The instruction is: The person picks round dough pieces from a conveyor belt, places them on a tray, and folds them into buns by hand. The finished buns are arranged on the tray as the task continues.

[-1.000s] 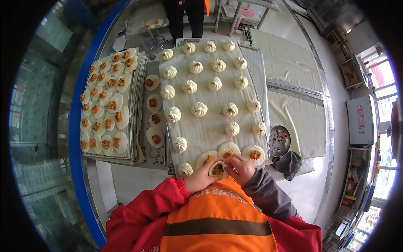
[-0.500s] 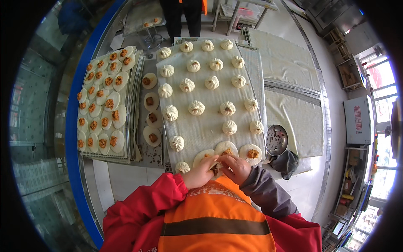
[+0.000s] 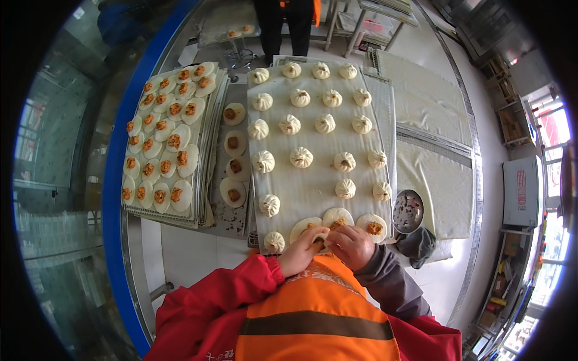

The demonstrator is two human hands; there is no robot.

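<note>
Between my two hands, close to my apron, is a filled bun whose dough edge is pinched by the fingers. My left hand is closed round its left side. My right hand grips the rim from the right, fingertips together; much of the bun is hidden. Just beyond lie flat dough wrappers with orange-brown filling, such as the middle wrapper and the right wrapper. A pleated bun sits left of my left hand. More pleated buns stand in rows on the cloth-lined tray.
At left, a stacked tray bears many filled wrappers; a column of wrappers lies beside it. On the right are a round metal pan, a dark cloth and cloth-covered racks. Another person stands beyond the far edge.
The whole view has shifted, so the trays appear farther right. Both hands remain on the same bun, and the fingers have moved slightly along its edge.
</note>
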